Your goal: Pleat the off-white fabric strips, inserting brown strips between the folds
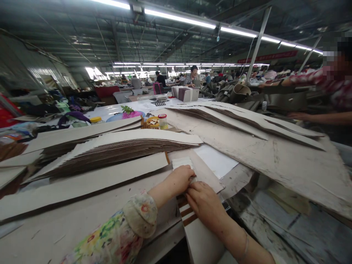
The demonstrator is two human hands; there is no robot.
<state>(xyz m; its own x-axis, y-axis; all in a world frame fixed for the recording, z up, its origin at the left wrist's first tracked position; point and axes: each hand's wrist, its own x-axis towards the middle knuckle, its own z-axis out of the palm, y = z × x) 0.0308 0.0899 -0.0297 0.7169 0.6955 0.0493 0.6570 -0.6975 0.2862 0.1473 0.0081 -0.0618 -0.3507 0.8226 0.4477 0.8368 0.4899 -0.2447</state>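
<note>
My left hand (180, 179), below a floral sleeve cuff, is closed at the table's front edge. Its fingers pinch the near end of some short white strips (183, 162) lying in overlapping rows. Close against it, my right hand (205, 203) bends its fingers over a long white strip (202, 234) with brown bands, which hangs down past the edge. The fingertips of both hands almost meet, and what lies right under them is hidden. Left of my hands lies a single long white strip (90, 183) with a brown end.
Behind it fans a thick stack of white strips (123, 143). More strips (233, 117) lie on a large pale board (288, 157) to the right. A red-lidded jar (162, 121) and a yellow tub (152, 123) stand beyond. A co-worker in a checked sleeve (310, 79) reaches in at right.
</note>
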